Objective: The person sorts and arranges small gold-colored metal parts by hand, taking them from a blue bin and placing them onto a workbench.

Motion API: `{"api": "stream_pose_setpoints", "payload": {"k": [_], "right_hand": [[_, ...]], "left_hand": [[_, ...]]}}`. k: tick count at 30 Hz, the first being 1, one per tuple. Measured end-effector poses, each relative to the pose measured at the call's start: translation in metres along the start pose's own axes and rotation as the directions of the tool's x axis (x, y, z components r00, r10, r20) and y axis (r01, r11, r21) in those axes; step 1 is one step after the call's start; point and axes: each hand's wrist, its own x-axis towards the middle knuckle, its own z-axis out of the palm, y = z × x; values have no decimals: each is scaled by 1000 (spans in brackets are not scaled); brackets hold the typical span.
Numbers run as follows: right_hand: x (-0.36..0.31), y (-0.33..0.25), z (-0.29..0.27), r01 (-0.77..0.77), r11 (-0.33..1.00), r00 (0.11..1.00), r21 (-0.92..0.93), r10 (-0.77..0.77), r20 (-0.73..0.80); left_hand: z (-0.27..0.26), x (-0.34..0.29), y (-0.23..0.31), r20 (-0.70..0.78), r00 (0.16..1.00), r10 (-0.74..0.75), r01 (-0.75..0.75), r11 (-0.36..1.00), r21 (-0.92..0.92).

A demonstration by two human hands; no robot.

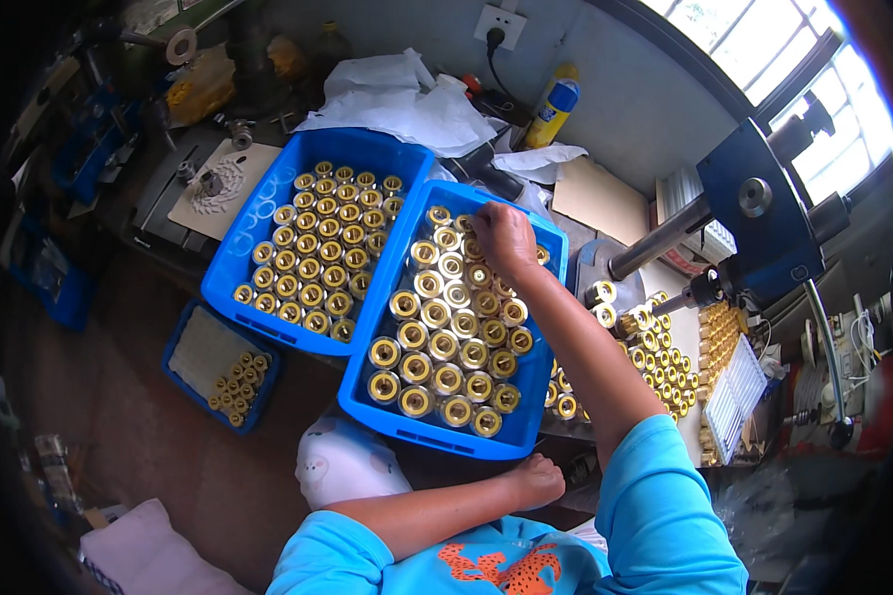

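Observation:
My right hand (pixel 506 238) reaches into the far end of a blue plastic bin (pixel 556 248). Its fingers are curled down at a round brass fitting (pixel 463 224); the palm side is hidden. Rows of similar fittings, brass-coloured on top with silvery sides, stand upright across this bin, some higher than others. Close to my body, below the bin's near edge, my left hand (pixel 538 481) is closed in a fist. Whether anything is inside it cannot be seen.
A second blue bin (pixel 230 260) of upright fittings adjoins on the left. A small blue tray (pixel 208 347) with several fittings sits lower left. At right, a blue drill-press-like machine (pixel 764 213) stands over more brass fittings (pixel 665 362). A spray can (pixel 553 109) stands by the wall.

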Motion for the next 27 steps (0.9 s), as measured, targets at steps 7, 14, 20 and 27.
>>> {"api": "stream_pose_setpoints", "payload": {"k": [7,14,20,27], "right_hand": [[8,-3,-1,-50,983,999,-176,50,-2],[-38,-4,-40,22,998,973,52,-33,228],[-61,-5,-40,26,998,966,60,-41,256],[-56,4,-34,132,988,951,77,-148,272]], "left_hand": [[-8,-2,2,-38,999,-9,9,1000,-15],[-10,-1,4,-71,997,14,-10,998,54],[-8,-1,6,43,999,20,-22,998,55],[-11,1,3,45,999,-2,0,999,46]]}}
